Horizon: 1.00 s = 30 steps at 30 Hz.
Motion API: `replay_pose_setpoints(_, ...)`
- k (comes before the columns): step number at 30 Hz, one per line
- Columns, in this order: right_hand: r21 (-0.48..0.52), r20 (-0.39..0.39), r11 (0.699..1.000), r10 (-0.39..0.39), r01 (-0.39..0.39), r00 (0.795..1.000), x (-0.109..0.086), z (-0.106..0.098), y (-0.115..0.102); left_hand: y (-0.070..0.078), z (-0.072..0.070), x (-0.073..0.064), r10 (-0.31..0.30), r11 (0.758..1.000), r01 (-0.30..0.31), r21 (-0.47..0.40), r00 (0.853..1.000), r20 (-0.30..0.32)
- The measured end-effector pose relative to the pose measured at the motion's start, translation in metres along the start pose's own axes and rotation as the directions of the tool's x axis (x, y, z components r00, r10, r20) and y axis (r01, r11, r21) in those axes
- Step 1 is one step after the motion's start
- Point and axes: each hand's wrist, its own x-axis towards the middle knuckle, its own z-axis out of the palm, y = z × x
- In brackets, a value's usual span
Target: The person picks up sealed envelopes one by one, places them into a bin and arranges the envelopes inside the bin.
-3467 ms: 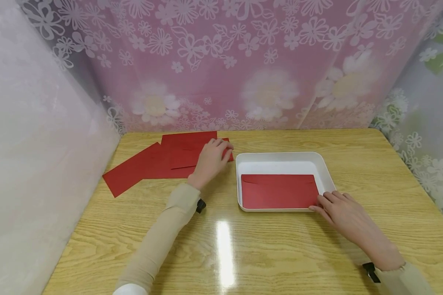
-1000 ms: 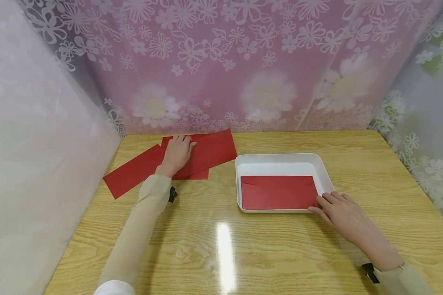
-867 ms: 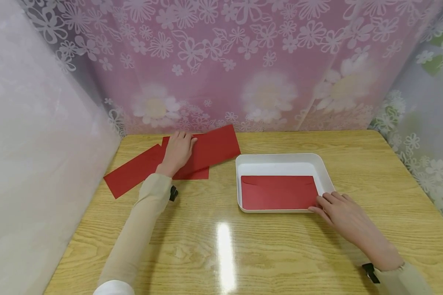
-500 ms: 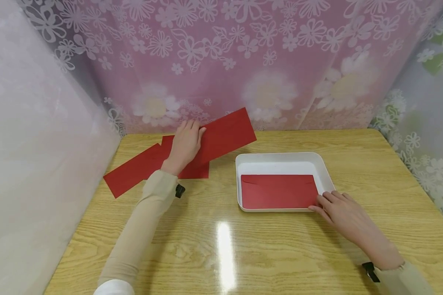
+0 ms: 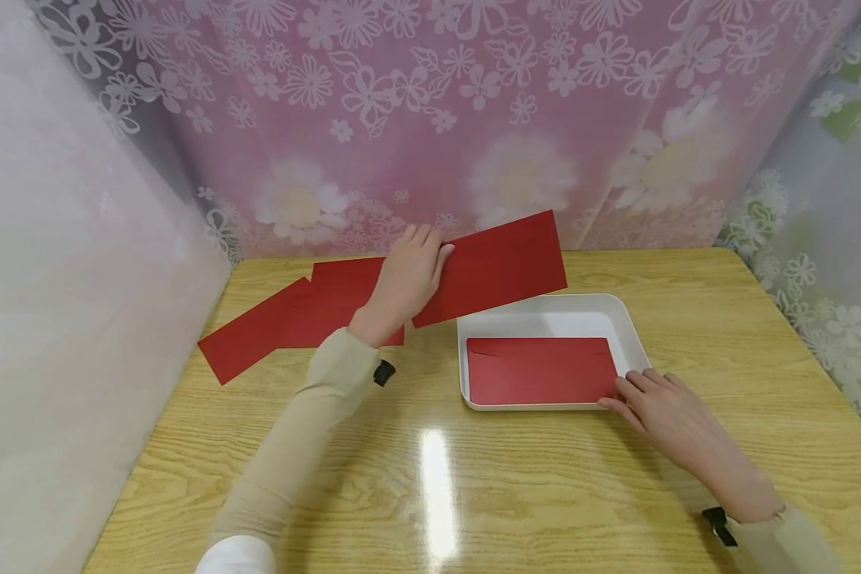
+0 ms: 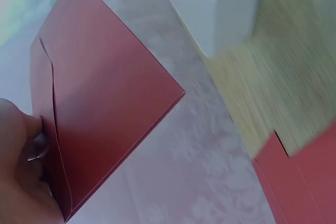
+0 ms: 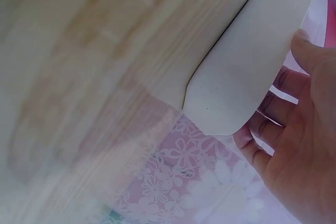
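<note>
In the head view my left hand (image 5: 406,279) pinches a red envelope (image 5: 502,267) near its left end. The envelope is raised and tilted, its right part overlapping the back rim of a white tray (image 5: 466,375). The left wrist view shows thumb and fingers at the flap edge of this envelope (image 6: 110,93). My right hand (image 5: 670,418) grips the rim at the tray's near right corner, thumb on the front side, fingers along the right side; the right wrist view shows the hand (image 7: 296,124) against the tray wall (image 7: 236,72). Another red envelope (image 5: 541,371) lies flap up inside the tray.
Several overlapping red envelopes (image 5: 337,303) lie at the back left of the wooden table (image 5: 344,494), one (image 5: 254,331) slanting towards the left edge. A pink flowered curtain (image 5: 402,119) hangs right behind the table. Pale sheets hang at both sides.
My left hand has moved from the pile's right end to its middle, gripped an envelope, lifted it and carried it right, over the tray's back rim. My right hand has stayed at the tray corner.
</note>
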Motion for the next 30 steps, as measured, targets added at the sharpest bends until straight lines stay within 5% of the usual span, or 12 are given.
replay_pose_setpoints(11,0.004,-0.007,1.0,0.002,-0.002,1.0,0.0,-0.001,-0.001,0.048,0.017,0.014,0.103,0.989,-0.104,-0.107,0.995,-0.011)
replay_pose_setpoints(20,0.001,0.045,1.0,0.027,-0.027,0.999,0.0,-0.003,-0.002,0.066,0.044,0.008,0.194,0.974,-0.182,-0.137,0.977,0.086)
replay_pose_setpoints(30,0.01,0.009,1.0,0.011,-0.011,1.0,-0.001,0.0,0.0,0.073,0.068,-0.004,0.173,0.98,-0.142,-0.139,0.952,0.251)
